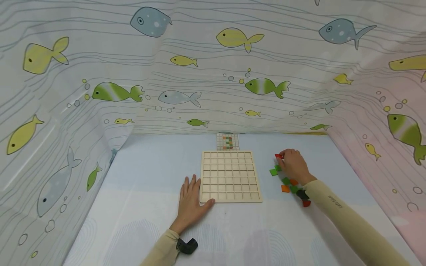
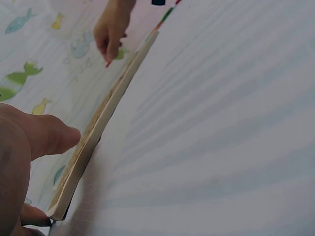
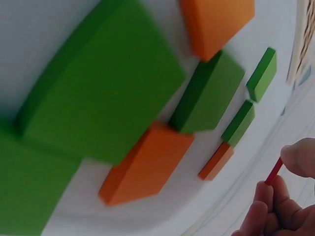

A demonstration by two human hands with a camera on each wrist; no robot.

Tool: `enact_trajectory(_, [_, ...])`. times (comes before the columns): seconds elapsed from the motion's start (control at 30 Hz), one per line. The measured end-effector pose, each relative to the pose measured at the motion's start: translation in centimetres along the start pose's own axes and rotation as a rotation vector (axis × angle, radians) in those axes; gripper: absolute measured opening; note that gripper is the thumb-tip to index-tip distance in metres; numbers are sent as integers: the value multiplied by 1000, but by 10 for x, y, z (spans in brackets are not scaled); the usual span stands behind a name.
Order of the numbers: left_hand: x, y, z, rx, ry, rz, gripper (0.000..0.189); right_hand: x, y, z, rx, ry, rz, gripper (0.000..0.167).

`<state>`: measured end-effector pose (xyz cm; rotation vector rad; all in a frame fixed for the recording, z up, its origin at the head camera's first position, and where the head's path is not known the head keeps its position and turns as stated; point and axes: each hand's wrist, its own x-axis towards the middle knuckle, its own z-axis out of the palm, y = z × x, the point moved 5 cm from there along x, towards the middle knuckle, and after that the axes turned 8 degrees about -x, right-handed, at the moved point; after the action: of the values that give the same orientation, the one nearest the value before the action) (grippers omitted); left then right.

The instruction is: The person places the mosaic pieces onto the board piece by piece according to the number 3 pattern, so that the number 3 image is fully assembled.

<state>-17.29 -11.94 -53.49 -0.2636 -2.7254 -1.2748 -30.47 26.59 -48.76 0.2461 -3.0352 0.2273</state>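
A thin red tile (image 1: pixel 278 156) is pinched between the thumb and fingertips of my right hand (image 1: pixel 294 166), right of the board. The right wrist view shows the red piece (image 3: pixel 273 172) edge-on, lifted off the table. Below that hand lie several loose tiles, among them a green tile (image 1: pixel 273 172), an orange tile (image 1: pixel 285 188) and a red piece (image 1: pixel 306 203). My left hand (image 1: pixel 190 205) rests at the near left corner of a pale wooden grid board (image 1: pixel 229 177), fingers extended along its left side and thumb at its front edge. The board's squares hold no tiles.
Behind the board lies a small pattern card (image 1: pixel 227 142) with a grid of orange, green and red squares. A fish-printed cloth (image 1: pixel 199 74) rises at the back and both sides of the pale table cover (image 1: pixel 146 166).
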Motion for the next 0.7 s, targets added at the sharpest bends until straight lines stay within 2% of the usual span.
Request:
enact_trajectory(0.53, [-1,1,-1,-12,7,16,93,10,-36,9,17,85,-47,34])
enact_trajectory(0.7, [0,0,0,-15,1,11,94,13,-50,12,37,79,-39,34])
